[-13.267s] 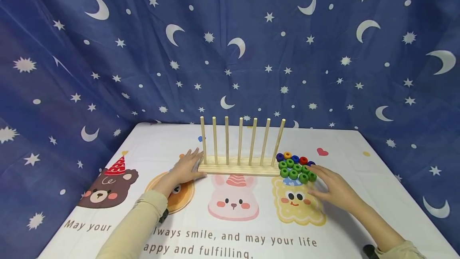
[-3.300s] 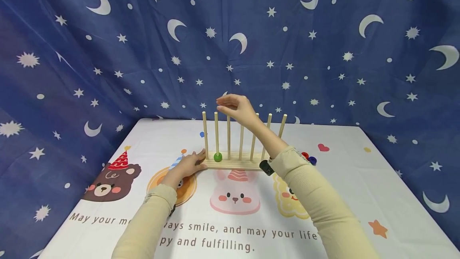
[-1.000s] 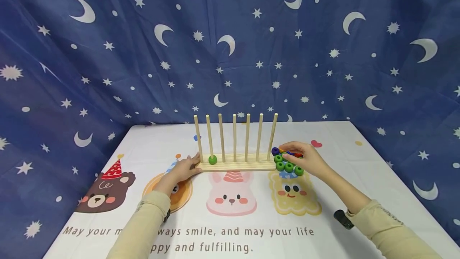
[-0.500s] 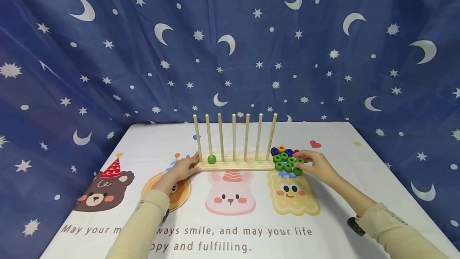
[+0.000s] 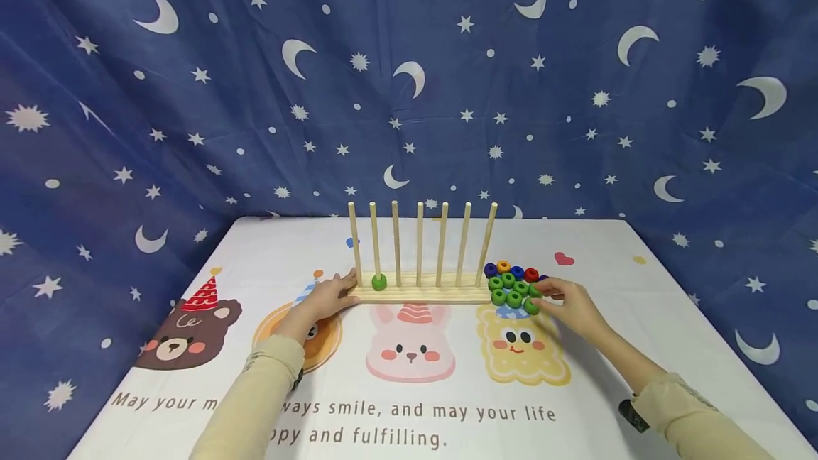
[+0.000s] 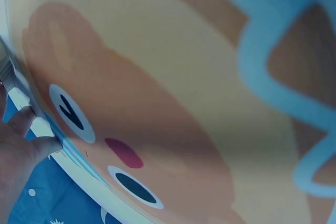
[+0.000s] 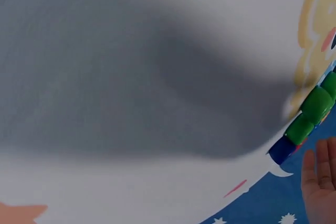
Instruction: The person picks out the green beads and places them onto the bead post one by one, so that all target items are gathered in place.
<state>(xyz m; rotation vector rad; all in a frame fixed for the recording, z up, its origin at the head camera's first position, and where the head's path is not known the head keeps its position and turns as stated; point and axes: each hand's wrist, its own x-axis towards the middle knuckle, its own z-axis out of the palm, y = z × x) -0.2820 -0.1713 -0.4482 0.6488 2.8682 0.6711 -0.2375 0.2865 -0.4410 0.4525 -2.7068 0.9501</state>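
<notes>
In the head view, a pale wooden rack with several upright pegs stands mid-table. One green bead sits at the foot of its second peg from the left. My left hand holds the rack's left end, thumb at the front edge and fingers behind. To the right of the rack lies a cluster of beads: several green beads in front, with purple, a yellow bead, blue and a red bead behind. My right hand is at the cluster's right side, thumb and fingers spread around the outermost green beads.
A white tablecloth printed with cartoon animals and lettering covers the table. A blue curtain with moons and stars hangs right behind and to the left. A dark wrist camera sits at my right cuff.
A green bead has come onto the second peg since the first frame. My right hand has returned from above the pegs to the cluster and shifted to its right side. The left hand stays.
</notes>
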